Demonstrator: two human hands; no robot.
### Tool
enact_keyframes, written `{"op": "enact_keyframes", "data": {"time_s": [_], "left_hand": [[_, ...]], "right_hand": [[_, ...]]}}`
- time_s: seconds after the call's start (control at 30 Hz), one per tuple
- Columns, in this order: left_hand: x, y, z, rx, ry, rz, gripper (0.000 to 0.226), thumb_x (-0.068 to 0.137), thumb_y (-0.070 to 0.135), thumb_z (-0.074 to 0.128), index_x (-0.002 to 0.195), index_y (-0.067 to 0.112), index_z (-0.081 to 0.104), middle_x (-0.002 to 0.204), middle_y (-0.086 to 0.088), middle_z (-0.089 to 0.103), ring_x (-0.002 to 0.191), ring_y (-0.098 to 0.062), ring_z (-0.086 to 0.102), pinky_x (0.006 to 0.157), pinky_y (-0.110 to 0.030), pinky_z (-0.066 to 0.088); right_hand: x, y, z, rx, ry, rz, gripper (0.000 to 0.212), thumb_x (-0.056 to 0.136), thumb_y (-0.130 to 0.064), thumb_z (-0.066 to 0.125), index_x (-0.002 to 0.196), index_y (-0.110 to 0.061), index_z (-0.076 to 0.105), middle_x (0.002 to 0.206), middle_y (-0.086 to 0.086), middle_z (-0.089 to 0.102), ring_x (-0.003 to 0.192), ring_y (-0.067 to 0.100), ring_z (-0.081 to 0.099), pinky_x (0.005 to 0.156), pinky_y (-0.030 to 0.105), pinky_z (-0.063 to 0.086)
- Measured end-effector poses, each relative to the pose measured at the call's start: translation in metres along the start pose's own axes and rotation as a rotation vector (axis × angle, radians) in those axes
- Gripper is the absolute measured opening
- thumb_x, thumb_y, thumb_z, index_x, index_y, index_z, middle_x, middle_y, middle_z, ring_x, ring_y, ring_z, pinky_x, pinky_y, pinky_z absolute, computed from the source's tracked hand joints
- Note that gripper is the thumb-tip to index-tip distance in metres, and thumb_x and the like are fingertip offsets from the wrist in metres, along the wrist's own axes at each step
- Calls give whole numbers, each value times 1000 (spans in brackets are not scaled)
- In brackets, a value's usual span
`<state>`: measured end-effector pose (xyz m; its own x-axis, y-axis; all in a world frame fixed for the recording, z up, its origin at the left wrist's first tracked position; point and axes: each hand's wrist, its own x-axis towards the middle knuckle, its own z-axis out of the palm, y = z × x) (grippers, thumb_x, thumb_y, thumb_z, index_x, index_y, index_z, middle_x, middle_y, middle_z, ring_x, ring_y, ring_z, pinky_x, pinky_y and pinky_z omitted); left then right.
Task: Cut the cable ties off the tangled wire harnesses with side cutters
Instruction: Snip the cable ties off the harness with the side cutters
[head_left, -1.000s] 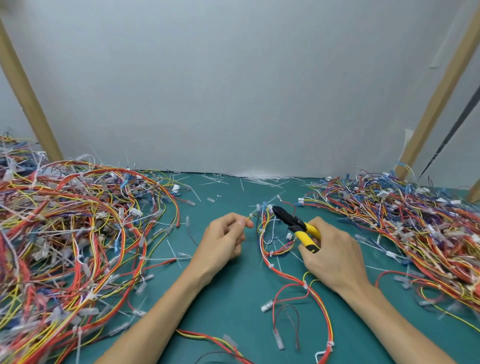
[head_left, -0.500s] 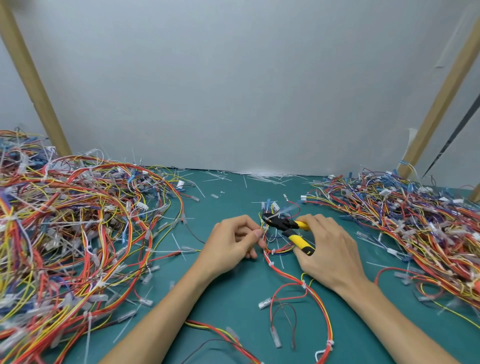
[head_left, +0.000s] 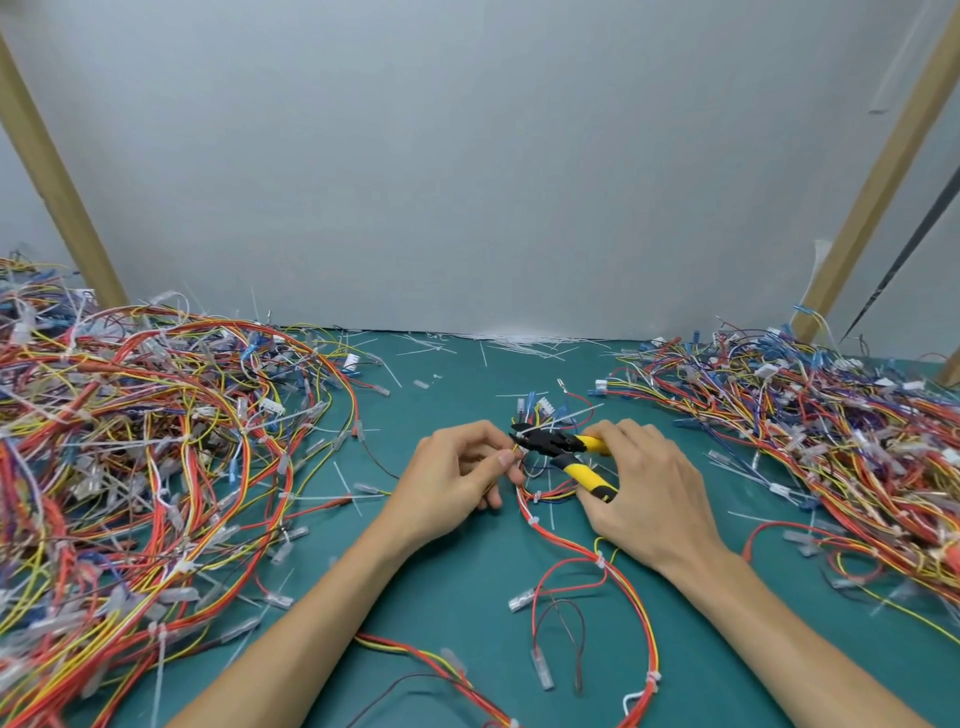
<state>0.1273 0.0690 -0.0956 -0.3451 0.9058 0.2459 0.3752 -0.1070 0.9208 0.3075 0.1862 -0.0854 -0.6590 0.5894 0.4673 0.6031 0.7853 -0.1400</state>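
Harness pile (head_left: 140, 457) on mat (head_left: 452, 597) left; second pile (head_left: 810, 431) right; single harness (head_left: 618, 571) between, cut ties (head_left: 519, 342) behind at wall.

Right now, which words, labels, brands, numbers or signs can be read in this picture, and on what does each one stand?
None can be read.
Side cutters in the right hand: no legible brand on the yellow handles.
White connectors on the wire harness that the left hand pinches: too small and blurred.
Grey wall, green mat: no text.
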Motion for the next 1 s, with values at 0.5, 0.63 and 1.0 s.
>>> {"op": "enact_keyframes", "data": {"time_s": [0.5,0.63,1.0], "left_hand": [[2,-2,1,173,-1,-34,21,100,24,51,93,19,69,48,9,40,51,-12,31,49,-21,26],[2,0,0,192,-13,-16,21,100,20,50,88,21,67,51,8,38,52,-13,29,49,-21,24],[1,1,-1,163,-25,-13,22,99,20,51,90,22,71,56,5,37,57,-14,29,52,-26,24]], "right_hand": [[2,1,2,12,8,-3,27,71,-40,70,91,-28,57,74,-8,54,73,21,52,57,28,33],[2,1,2,22,3,-21,30,74,-42,69,97,-26,57,81,-7,52,76,19,47,63,31,38],[2,1,1,48,-39,-24,29,77,-43,67,99,-28,56,82,-9,52,78,19,47,65,32,39]]}}
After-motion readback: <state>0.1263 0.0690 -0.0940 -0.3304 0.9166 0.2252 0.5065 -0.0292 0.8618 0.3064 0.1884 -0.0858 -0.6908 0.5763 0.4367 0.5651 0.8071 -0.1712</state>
